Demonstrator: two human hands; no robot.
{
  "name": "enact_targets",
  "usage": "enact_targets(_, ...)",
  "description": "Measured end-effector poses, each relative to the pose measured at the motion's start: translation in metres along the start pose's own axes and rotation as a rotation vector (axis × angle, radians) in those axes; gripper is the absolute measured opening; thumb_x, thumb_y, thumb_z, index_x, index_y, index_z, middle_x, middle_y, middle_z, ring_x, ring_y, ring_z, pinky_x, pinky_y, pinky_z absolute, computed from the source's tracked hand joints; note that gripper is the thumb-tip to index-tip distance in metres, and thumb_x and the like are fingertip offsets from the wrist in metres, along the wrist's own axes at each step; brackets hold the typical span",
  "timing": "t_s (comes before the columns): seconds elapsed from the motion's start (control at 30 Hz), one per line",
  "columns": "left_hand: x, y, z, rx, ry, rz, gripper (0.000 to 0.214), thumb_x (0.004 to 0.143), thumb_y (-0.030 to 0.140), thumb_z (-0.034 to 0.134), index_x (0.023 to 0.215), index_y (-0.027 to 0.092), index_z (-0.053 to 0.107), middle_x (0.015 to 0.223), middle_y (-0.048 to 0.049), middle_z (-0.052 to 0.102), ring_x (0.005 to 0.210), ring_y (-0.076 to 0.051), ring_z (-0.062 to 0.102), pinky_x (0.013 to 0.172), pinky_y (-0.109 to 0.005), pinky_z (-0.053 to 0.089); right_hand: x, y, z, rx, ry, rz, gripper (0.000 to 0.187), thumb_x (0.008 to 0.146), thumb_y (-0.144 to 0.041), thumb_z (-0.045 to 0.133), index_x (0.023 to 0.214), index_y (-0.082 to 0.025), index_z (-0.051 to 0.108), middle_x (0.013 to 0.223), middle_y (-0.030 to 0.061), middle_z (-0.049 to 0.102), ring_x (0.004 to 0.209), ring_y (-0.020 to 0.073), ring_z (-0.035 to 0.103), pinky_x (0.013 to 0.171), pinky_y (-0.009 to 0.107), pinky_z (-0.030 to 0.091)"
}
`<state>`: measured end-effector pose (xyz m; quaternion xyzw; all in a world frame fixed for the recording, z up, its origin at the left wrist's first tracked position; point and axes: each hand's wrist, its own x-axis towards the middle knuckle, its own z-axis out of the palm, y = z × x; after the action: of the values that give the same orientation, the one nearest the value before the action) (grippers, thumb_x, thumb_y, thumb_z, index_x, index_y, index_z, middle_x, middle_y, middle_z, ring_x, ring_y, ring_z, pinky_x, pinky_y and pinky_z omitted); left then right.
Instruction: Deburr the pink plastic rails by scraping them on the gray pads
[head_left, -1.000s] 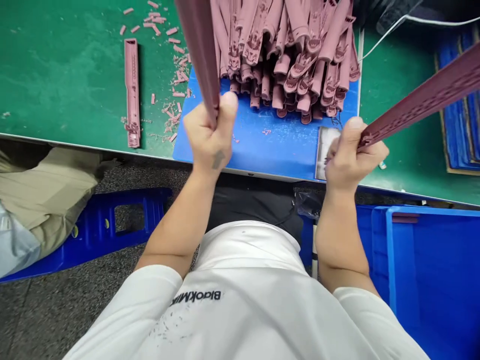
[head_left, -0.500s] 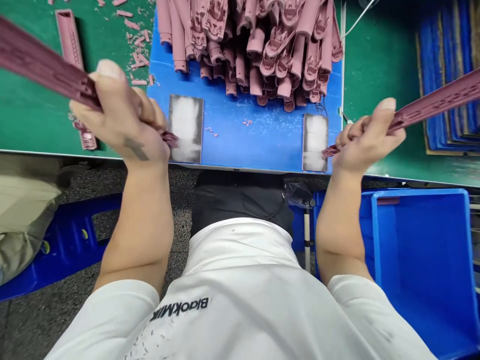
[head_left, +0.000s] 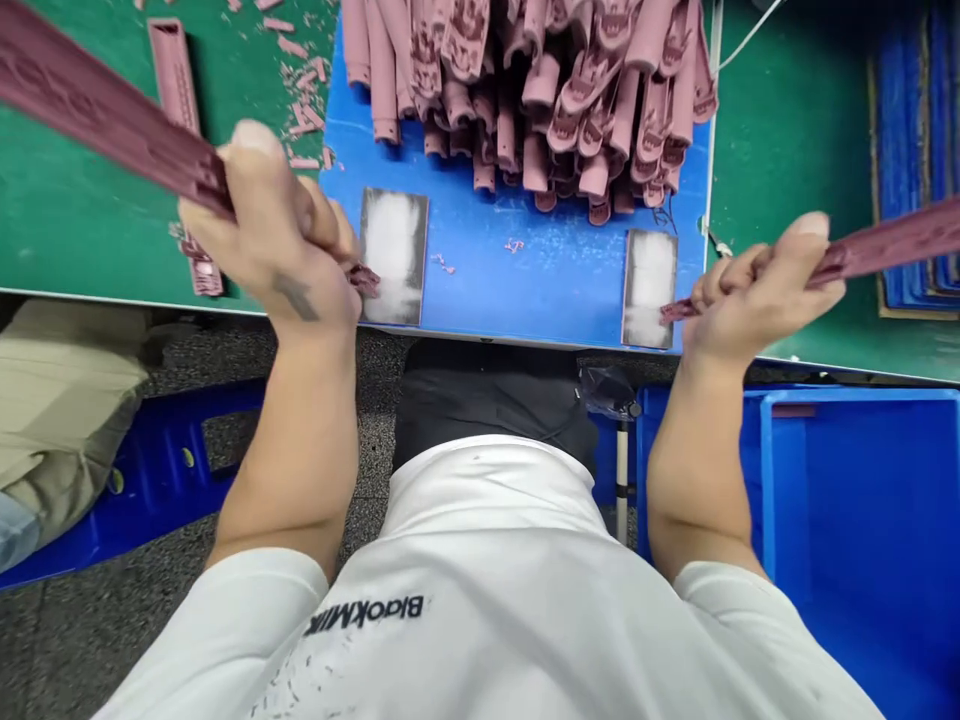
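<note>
Moulded parts (head_left: 555,110) heaped on a board (head_left: 525,290), two sanding pads (head_left: 394,258) before them, crate (head_left: 855,520) below right

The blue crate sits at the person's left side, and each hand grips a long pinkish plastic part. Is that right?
No: the blue crate is at the person's right side, not the left, as the head view shows. The rest stands: the left hand grips a long pinkish plastic part and the right hand another.

A green-topped workbench (head_left: 787,150) carries a flat blue plastic board (head_left: 555,290), a long pink moulded part (head_left: 176,90) and scattered pink trimmings (head_left: 300,120); the board bears heaped pink moulded parts (head_left: 555,110) and two grey-white abrasive sheets (head_left: 394,255).
</note>
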<state>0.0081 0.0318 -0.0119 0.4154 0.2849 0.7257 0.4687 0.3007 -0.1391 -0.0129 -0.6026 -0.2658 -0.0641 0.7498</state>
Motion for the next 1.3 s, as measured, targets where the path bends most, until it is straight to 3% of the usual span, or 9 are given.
enact_targets(0.1,0.002,-0.004,0.001,0.053,-0.092,-0.028,0.044,0.093,0.021,0.065,0.072,0.028,0.027,0.060,0.0107,0.009,0.044,-0.006,0.006,0.040,-0.026,0.006,0.000,-0.003,0.001,-0.029,-0.033,0.056,0.067,0.108,-0.061,0.070,0.071,-0.032,0.023,0.054,-0.0113,0.014,0.043,0.0060,0.010,0.037,0.027,0.015)
enact_targets(0.4,-0.005,-0.001,0.004,0.042,-0.094,0.039,0.044,0.094,0.024,0.065,0.070,0.028,0.028,0.061,0.0089,0.011,0.044,-0.006,0.008,0.039,-0.026,0.008,-0.004,-0.003,0.000,-0.080,-0.005,0.004,0.065,0.109,-0.060,0.068,0.071,-0.032,0.022,0.056,-0.0092,0.017,0.044,0.0077,0.016,0.038,0.028,0.020)
enact_targets(0.57,0.006,0.001,0.001,0.021,-0.134,-0.131,0.044,0.094,0.021,0.065,0.069,0.027,0.030,0.059,0.0092,0.011,0.045,-0.007,0.005,0.039,-0.027,0.004,-0.005,-0.006,-0.004,-0.008,-0.060,0.051,0.066,0.107,-0.055,0.073,0.071,-0.031,0.024,0.057,-0.0104,0.013,0.043,0.0065,0.009,0.037,0.027,0.014)
enact_targets(0.9,0.000,0.006,0.006,0.053,-0.117,-0.019,0.054,0.093,0.029,0.074,0.067,0.028,0.026,0.055,0.0099,0.013,0.041,-0.007,0.010,0.037,-0.025,0.009,-0.005,-0.011,-0.004,0.093,-0.022,0.027,0.067,0.103,-0.054,0.078,0.068,-0.030,0.025,0.052,-0.0113,0.016,0.041,0.0058,0.010,0.035,0.026,0.013)
enact_targets(0.97,-0.006,0.018,-0.003,0.062,-0.200,-0.145,0.060,0.090,0.034,0.084,0.065,0.027,0.030,0.054,0.0101,0.015,0.040,-0.006,0.012,0.036,-0.024,0.011,-0.008,-0.022,-0.010,0.088,-0.073,0.107,0.069,0.100,-0.055,0.082,0.066,-0.030,0.026,0.051,-0.0118,0.018,0.039,0.0056,0.015,0.034,0.025,0.016)
enact_targets(1.03,-0.017,0.034,-0.023,0.130,-0.344,-0.421,0.066,0.084,0.045,0.095,0.062,0.025,0.036,0.052,0.0096,0.021,0.039,-0.005,0.016,0.037,-0.022,0.014,-0.017,-0.036,-0.028,0.024,-0.185,0.291,0.069,0.097,-0.053,0.088,0.068,-0.028,0.030,0.050,-0.0127,0.022,0.038,0.0051,0.018,0.035,0.022,0.019)
enact_targets(1.13,-0.038,0.052,-0.061,0.174,-0.422,-0.714,0.058,0.085,0.072,0.090,0.080,0.022,0.060,0.052,0.0037,0.047,0.037,-0.011,0.034,0.033,-0.021,0.025,-0.036,-0.047,-0.064,-0.078,-0.322,0.570,0.052,0.089,-0.051,0.095,0.080,-0.026,0.051,0.054,-0.0125,0.039,0.040,0.0067,0.033,0.038,0.018,0.031)
enact_targets(1.2,-0.047,0.057,-0.080,0.166,-0.384,-0.773,0.048,0.088,0.064,0.088,0.113,0.026,0.073,0.062,0.0009,0.066,0.038,-0.018,0.050,0.031,-0.025,0.037,-0.044,-0.046,-0.082,-0.096,-0.402,0.688,0.042,0.084,-0.048,0.095,0.109,-0.028,0.068,0.065,-0.0093,0.061,0.049,0.0117,0.054,0.044,0.020,0.049)
enact_targets(1.3,-0.046,0.063,-0.083,0.142,-0.354,-0.790,0.068,0.085,0.037,0.093,0.148,0.033,0.069,0.077,0.0003,0.081,0.042,-0.021,0.064,0.035,-0.027,0.053,-0.042,-0.047,-0.090,-0.029,-0.496,0.771,0.073,0.083,-0.044,0.092,0.150,-0.037,0.065,0.090,-0.0033,0.082,0.066,0.0198,0.077,0.058,0.032,0.069)
